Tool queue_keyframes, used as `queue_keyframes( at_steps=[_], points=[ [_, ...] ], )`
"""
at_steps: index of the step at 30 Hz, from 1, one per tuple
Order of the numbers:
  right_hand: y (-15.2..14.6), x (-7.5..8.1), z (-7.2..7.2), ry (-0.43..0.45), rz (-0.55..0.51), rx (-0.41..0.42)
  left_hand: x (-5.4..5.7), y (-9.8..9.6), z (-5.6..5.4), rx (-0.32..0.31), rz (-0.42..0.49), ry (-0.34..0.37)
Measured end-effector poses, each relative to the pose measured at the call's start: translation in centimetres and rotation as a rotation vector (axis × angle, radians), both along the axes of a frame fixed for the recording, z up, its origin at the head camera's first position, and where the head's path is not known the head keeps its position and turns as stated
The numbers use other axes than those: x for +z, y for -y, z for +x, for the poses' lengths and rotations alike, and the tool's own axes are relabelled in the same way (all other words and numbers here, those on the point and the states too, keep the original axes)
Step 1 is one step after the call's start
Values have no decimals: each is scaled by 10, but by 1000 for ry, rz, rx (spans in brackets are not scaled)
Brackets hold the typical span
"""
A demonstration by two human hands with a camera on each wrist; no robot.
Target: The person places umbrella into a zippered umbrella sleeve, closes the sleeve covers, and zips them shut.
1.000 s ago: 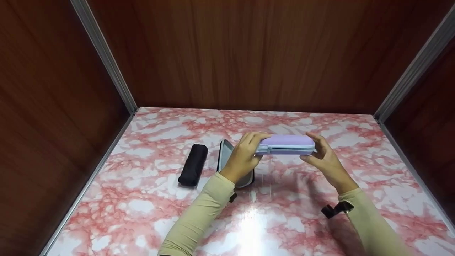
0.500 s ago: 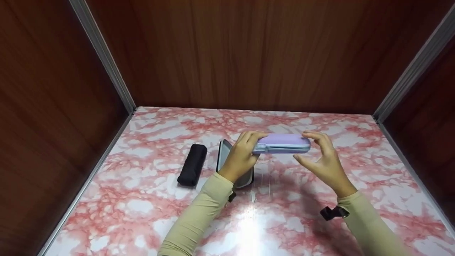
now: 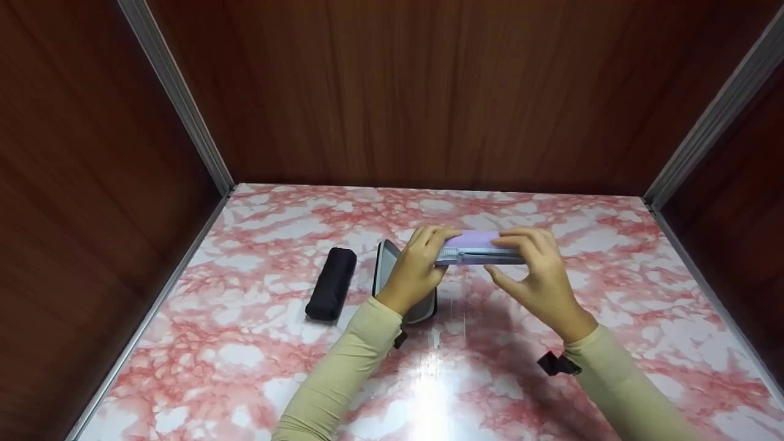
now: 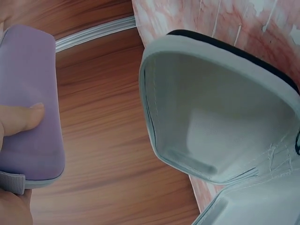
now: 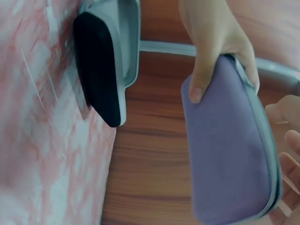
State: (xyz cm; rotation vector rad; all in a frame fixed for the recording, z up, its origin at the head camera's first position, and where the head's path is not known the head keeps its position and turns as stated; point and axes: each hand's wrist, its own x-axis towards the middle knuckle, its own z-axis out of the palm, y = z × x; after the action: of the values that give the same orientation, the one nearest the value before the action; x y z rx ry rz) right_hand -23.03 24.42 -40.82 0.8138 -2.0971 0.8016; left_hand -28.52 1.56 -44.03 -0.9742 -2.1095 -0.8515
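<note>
My left hand grips the left end of a purple zippered case above the table. In the left wrist view its thumb lies on the purple case, near a pale zipper tab. Around the case's right end my right hand spreads its fingers across the top, with the thumb lower and apart. The right wrist view has the right-hand fingers beside the zipper edge; whether they touch it I cannot tell. A dark gap shows along the zipper's right part in the head view.
Behind my left hand, an unfolded hard case, black outside and lined in grey, stands on the red-and-white marbled table. Left of it lies a long black fabric-covered object. Wood-patterned panels enclose the table.
My right hand loosens from the case's right end, then shifts left, its fingers reaching farther over the top. The purple case drifts slightly left in my left hand.
</note>
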Motion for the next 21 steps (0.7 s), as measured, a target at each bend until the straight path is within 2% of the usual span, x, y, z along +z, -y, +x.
queue_keyframes(
  at_steps=[4,11,16,21],
  points=[
    [12,3,3,-84,67,-12,-1,-2,1,6,-7,2],
    [30,4,8,-140,174,-62,-1,-3,2,13,2,15],
    [38,3,8,-231,298,-161,0,-2,3,21,2,4],
    [43,5,8,-331,363,-264,1,-3,4,25,1,-9]
  ],
)
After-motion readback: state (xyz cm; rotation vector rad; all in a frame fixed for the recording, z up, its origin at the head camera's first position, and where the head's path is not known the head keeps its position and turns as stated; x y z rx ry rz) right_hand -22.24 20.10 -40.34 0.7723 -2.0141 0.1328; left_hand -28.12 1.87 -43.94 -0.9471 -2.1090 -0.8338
